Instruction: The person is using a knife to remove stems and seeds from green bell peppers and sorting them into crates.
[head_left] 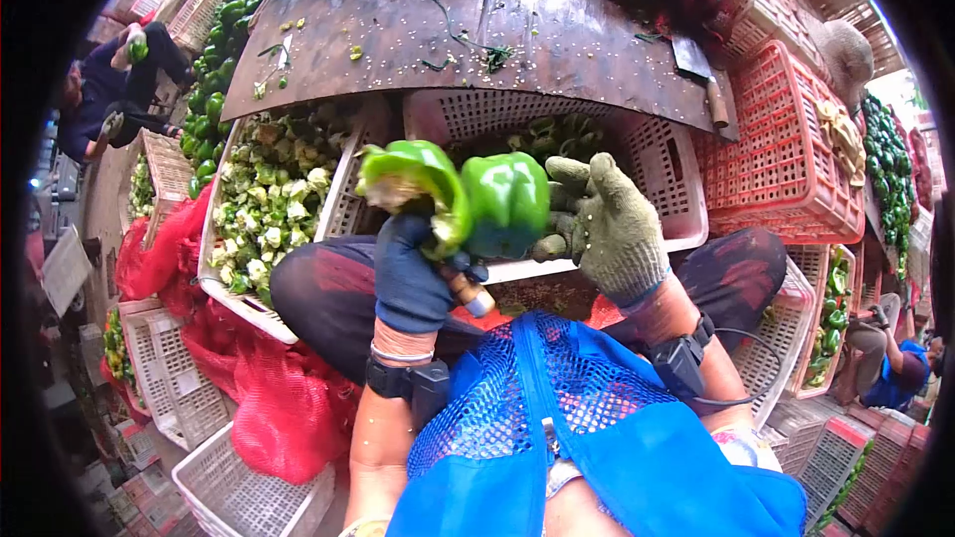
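My left hand [413, 273], in a dark blue glove, is closed around a short wooden-handled tool [472, 294] and the lower edge of a cut green bell pepper piece [423, 164]. Pale inner flesh shows on that piece, and the tool's blade is hidden. Right beside it is a glossy green bell pepper [507, 201], its smooth outside facing me. My right hand [619, 234] wears an olive knitted glove dotted with seeds. Its fingers are apart, with the tips right at the glossy pepper's right edge. Below the peppers stands a white crate [681, 174] with green scraps inside.
A seed-strewn board [368, 50] lies ahead, with a cleaver [696, 70] on its right end. Pepper cores [274, 204] fill a crate at left. Red mesh sacks [288, 393] and a red crate [776, 144] flank me. Other people [109, 99] sit farther off.
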Tool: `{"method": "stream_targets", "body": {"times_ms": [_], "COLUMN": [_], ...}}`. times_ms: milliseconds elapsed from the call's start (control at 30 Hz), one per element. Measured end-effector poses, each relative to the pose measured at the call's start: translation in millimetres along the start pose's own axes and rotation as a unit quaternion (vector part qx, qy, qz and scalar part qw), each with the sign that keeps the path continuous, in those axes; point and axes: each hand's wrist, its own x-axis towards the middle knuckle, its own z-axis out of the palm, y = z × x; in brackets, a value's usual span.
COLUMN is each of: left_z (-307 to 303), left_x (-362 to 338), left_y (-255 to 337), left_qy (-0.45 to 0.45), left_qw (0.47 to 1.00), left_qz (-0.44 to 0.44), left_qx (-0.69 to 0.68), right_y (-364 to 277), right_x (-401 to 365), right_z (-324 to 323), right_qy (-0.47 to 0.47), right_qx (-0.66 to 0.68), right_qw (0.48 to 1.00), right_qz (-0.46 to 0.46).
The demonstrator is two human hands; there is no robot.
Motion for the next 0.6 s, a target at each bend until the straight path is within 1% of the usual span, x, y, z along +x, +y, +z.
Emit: {"method": "stream_targets", "body": {"times_ms": [67, 167, 233, 267, 300, 333, 367, 400, 433, 467, 533, 567, 600], "left_z": [-8, -14, -13, -12, -4, -13, -2, 10, 12, 22, 40, 44, 48], "left_x": [5, 12, 18, 20, 21, 31, 22, 14, 17, 10, 12, 14, 11], "left_y": [6, 8, 8, 8, 8, 7, 17, 25, 19, 22, 7, -1, -7], "left_qy": [0.017, 0.026, 0.064, 0.083, 0.11, 0.088, 0.081, 0.075, 0.078, 0.051, 0.035, 0.018, 0.003], "left_qw": [1.0, 0.999, 0.998, 0.996, 0.99, 0.994, 0.989, 0.98, 0.981, 0.968, 0.935, 0.944, 0.933], "left_qz": [-0.018, -0.017, -0.013, -0.011, 0.022, 0.039, 0.046, 0.054, 0.098, 0.089, 0.149, 0.113, 0.113], "left_qx": [-0.008, -0.006, 0.01, 0.017, 0.091, 0.059, 0.118, 0.178, 0.147, 0.229, 0.32, 0.308, 0.342], "right_y": [6, 5, 2, 1, -3, -6, -9, -10, -12, -12, -5, 0, 2], "right_x": [5, 8, 11, 11, 10, 11, 10, 9, 12, 13, 16, 13, 8], "right_z": [-4, 2, 5, 2, -3, -6, -6, -7, -8, -10, -1, 12, 25], "right_qy": [0.005, 0.022, 0.02, 0.033, 0.044, 0.05, 0.092, 0.131, 0.089, 0.049, -0.047, -0.06, -0.032], "right_qx": [0.0, -0.03, -0.006, -0.059, -0.113, -0.168, -0.263, -0.354, -0.308, -0.263, -0.238, -0.225, -0.251], "right_qw": [1.0, 0.999, 1.0, 0.997, 0.992, 0.983, 0.954, 0.911, 0.931, 0.947, 0.963, 0.967, 0.96], "right_qz": [-0.008, -0.022, -0.015, -0.028, -0.041, -0.054, -0.11, -0.167, -0.174, -0.177, -0.117, -0.107, -0.122]}}
